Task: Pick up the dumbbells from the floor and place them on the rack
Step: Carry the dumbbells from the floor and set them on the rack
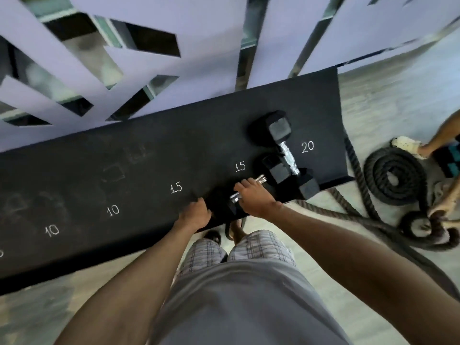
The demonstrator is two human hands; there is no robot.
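Note:
A long black rack shelf carries chalk numbers 10, 15 and 20. A large black hex dumbbell lies on it by the 20 mark. A smaller hex dumbbell lies beside it near a 15 mark, angled toward me. My right hand is closed around its chrome handle. My left hand is curled against its near head at the shelf's front edge. That near head is mostly hidden by both hands.
A coiled black battle rope lies on the pale floor to the right, its tail running under the shelf end. Another person's leg and shoe stand at the far right. A lilac cut-out panel rises behind the shelf.

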